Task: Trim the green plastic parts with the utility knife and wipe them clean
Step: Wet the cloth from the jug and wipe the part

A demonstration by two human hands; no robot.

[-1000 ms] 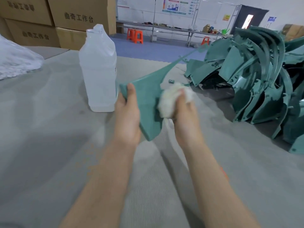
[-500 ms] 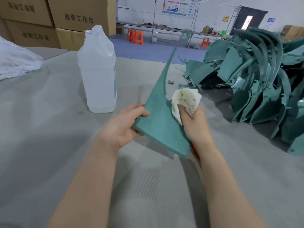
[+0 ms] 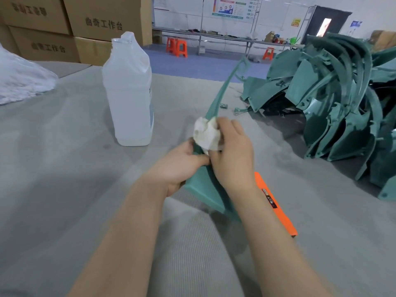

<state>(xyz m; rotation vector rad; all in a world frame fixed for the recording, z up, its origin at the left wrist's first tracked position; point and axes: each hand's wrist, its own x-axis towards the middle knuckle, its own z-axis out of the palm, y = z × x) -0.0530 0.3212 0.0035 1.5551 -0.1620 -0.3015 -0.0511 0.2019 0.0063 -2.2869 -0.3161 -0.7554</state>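
Note:
I hold a long tapering green plastic part (image 3: 205, 192) over the grey table, its thin tip pointing away toward the far pile. My left hand (image 3: 182, 166) grips its wide near end from the left. My right hand (image 3: 231, 155) holds a crumpled white cloth (image 3: 206, 133) and presses it against the part's upper face just beyond my left thumb. An orange utility knife (image 3: 276, 209) lies on the table to the right of my right wrist, partly hidden by my forearm.
A tall translucent plastic bottle (image 3: 129, 93) stands left of the part. A big pile of green plastic parts (image 3: 334, 108) fills the right side. A white plastic bag (image 3: 21, 82) lies at far left, cardboard boxes (image 3: 85, 24) behind it.
The part has turned and dropped closer to me. My right hand with the cloth moved from the part's right edge onto its top face. The orange knife has come into view.

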